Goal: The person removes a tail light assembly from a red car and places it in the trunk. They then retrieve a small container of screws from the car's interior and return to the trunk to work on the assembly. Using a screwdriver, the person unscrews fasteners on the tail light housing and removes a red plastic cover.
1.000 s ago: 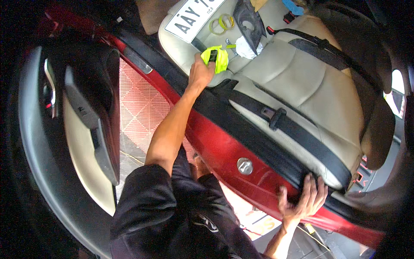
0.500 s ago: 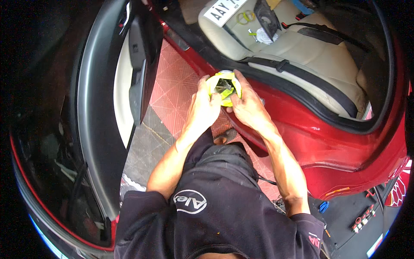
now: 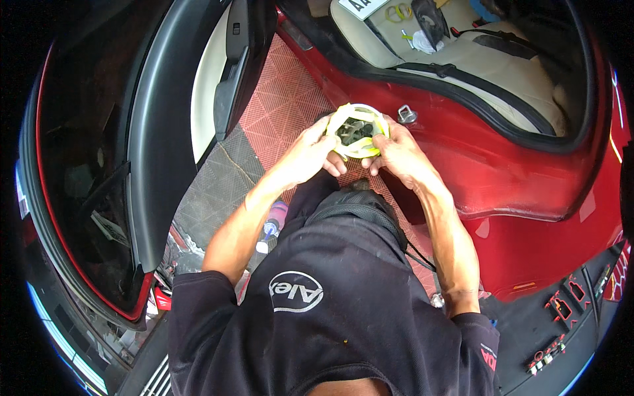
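Left hand (image 3: pixel 310 153) and right hand (image 3: pixel 403 155) clamp a yellow container (image 3: pixel 360 148) above tiled flooring (image 3: pixel 281 99), beside a red car (image 3: pixel 489 175).

We see a near-black short-sleeved T-shirt (image 3: pixel 356 297); its front bears a white oval emblem (image 3: pixel 296 291); nearer the rounded neckline (image 3: pixel 350 366) is a tiny orange speck (image 3: pixel 345 341). We find pinkish-red print (image 3: pixel 489 358) on the right sleeve (image 3: pixel 477 340); dark legwear (image 3: pixel 316 195); a thin black cord (image 3: pixel 419 256) to its right; left hand (image 3: pixel 312 152) and right hand (image 3: pixel 401 156) are bare.
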Motion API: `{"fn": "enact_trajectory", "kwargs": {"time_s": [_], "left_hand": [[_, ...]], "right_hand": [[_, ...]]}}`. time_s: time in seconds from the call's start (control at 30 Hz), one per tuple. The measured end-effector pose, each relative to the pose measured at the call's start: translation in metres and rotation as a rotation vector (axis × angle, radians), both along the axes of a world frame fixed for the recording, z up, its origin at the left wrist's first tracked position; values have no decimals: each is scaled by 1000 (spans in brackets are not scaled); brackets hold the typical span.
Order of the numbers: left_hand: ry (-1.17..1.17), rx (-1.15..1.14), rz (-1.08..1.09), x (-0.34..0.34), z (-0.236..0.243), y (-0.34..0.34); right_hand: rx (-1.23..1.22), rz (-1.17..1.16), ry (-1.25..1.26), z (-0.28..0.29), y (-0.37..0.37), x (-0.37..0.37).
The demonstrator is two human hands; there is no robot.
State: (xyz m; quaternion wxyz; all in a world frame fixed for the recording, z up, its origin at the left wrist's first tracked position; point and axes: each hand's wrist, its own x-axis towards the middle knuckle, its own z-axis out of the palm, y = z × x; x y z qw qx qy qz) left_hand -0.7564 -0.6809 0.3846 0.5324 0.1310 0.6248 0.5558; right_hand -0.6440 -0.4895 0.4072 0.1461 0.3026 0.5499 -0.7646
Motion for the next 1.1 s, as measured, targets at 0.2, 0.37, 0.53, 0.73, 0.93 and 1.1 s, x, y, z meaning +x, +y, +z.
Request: {"fn": "enact_trajectory", "kwargs": {"time_s": [0.2,0.37,0.53,0.73,0.93,1.1], "left_hand": [[88,88,-97,10,-1,-15],[168,188,-49,13,-15,-21],[569,372,65,15,-2,-8],[-180,512,281,24,29,0],[-487,629,222,19,39,6],[-267,565,151,28,39,11]], "right_hand": [[-43,49,42,22,6,20],[-39,18,87,40,-1,26],[195,-57,124,67,-27,35],[-3,-174,195,79,-30,39],[35,-235,204,88,-27,47],[149,-240,153,100,-28,50]]}}
